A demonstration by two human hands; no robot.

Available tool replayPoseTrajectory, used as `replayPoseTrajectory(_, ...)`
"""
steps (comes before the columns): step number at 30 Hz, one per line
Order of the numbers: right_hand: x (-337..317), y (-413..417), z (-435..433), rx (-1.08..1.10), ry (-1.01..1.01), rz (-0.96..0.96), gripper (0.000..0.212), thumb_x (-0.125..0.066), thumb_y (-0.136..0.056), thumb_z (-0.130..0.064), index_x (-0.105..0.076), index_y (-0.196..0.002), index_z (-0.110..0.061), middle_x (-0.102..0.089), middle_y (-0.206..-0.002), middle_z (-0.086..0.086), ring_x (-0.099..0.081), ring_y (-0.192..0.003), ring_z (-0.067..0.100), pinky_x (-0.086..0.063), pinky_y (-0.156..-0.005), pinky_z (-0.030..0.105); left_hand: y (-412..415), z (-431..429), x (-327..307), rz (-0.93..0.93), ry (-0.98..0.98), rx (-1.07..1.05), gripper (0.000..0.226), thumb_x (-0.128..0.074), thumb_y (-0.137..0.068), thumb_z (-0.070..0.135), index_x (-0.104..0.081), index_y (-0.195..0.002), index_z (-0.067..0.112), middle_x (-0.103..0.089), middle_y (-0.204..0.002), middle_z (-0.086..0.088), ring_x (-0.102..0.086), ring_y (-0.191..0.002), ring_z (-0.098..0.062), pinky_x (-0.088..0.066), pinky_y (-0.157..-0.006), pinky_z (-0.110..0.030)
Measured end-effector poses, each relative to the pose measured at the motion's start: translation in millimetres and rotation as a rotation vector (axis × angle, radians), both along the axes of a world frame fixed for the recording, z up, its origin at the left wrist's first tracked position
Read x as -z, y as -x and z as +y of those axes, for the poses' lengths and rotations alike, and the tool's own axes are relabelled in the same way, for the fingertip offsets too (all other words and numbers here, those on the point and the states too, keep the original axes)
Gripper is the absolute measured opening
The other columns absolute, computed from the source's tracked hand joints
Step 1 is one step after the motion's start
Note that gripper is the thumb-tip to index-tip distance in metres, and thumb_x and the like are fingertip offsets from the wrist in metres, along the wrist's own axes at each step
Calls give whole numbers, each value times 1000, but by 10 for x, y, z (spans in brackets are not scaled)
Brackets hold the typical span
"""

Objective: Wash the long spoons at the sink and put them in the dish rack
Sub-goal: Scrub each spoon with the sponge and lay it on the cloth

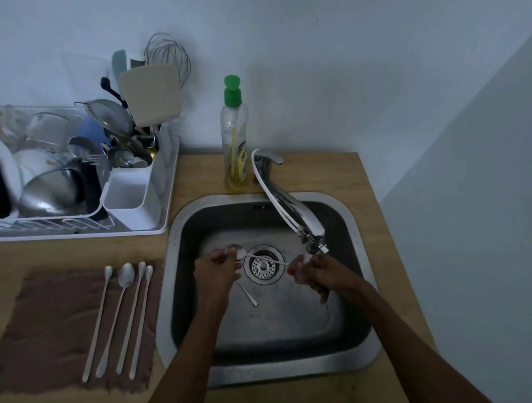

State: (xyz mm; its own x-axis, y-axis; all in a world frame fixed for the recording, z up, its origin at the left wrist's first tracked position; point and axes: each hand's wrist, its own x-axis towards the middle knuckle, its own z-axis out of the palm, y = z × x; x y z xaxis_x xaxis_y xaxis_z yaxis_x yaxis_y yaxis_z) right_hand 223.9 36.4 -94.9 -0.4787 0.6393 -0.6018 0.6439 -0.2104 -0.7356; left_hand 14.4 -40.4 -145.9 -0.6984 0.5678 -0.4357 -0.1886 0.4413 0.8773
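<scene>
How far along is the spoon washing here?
Early, it seems. Done: I can't pick out any long spoon in the crowded dish rack. In hand: the left hand and right hand hold one long spoon over the sink; a second spoon lies in the basin. Left: four spoons lie on the brown cloth, none racked.

Both bare forearms reach in from the lower edge and angle toward each other. The left hand (217, 273) is curled, knuckles up, its fingertips pinching the bowl end of a long spoon (263, 258). The right hand (319, 274), fingers bent, pinches the same spoon's handle end, about level with the left.
</scene>
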Motion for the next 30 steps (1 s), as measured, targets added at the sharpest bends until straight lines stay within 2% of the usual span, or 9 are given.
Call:
replayPoseTrajectory(2,85,15,-1,182,-64,43,18,-53,-100,-6,-68,-93,-13,-62,-54,-5,-57,-48,7,-53,-49,24,7,-58,-74,-27,-10,7,12,-68,-90,14,-73,-92,3,-74,-79,-14,-73,-67,-23,-58,-53,-28)
replayPoseTrajectory(5,287,84,-15,563,-88,168,32,-46,-93,10,-69,-95,-12,-71,-71,4,-67,-67,21,-58,-57,29,-132,-224,-185,-85,46,145,8,-69,-87,14,-73,-86,8,-74,-73,-9,-73,-67,-22,-58,-56,-28)
replayPoseTrajectory(9,401,234,-101,777,212,490,27,-44,-100,-6,-70,-106,-6,-75,-92,15,-72,-81,28,-59,-80,49,-322,-418,-206,-107,147,301,14,-70,-87,22,-74,-84,10,-75,-68,-4,-74,-65,-17,-58,-56,-25)
replayPoseTrajectory(14,405,228,-85,824,-66,224,32,-47,-92,6,-71,-110,-8,-72,-89,15,-65,-78,25,-55,-65,32,-243,-334,-92,-251,180,397,20,-55,-97,19,-67,-98,3,-74,-76,-12,-66,-57,-18,-54,-48,-25)
replayPoseTrajectory(18,264,61,-119,775,-313,117,18,-56,-96,-12,-70,-108,-16,-72,-99,5,-67,-93,22,-57,-76,32,-439,-84,21,-309,133,377,23,-51,-98,13,-65,-103,-5,-62,-72,-13,-57,-50,-16,-50,-44,-23)
replayPoseTrajectory(22,63,-278,-110,739,-526,62,20,-51,-102,-22,-67,-111,-13,-72,-95,7,-67,-81,16,-54,-70,27,-715,174,36,-391,59,471,13,-55,-96,9,-64,-103,3,-62,-71,-9,-58,-52,-13,-53,-48,-23)
replayPoseTrajectory(24,13,-430,-94,768,-559,19,22,-53,-102,-23,-69,-112,-12,-72,-94,3,-67,-80,12,-56,-71,29,-855,241,-7,-435,16,509,8,-55,-96,7,-62,-97,10,-61,-71,-8,-57,-54,-13,-53,-48,-22)
replayPoseTrajectory(27,-40,-565,-116,843,-529,22,20,-53,-102,-23,-71,-109,-15,-69,-93,-4,-69,-87,16,-62,-77,45,-1003,267,-20,-404,-28,564,13,-60,-96,16,-55,-84,20,-59,-69,-7,-56,-55,-13,-51,-46,-22)
replayPoseTrajectory(30,-45,-610,-112,868,-473,-5,21,-50,-103,-21,-70,-106,-15,-67,-91,-4,-67,-86,16,-61,-80,46,-1019,259,57,-236,-15,644,19,-53,-99,24,-59,-93,7,-54,-65,-6,-49,-47,-12,-42,-42,-22)
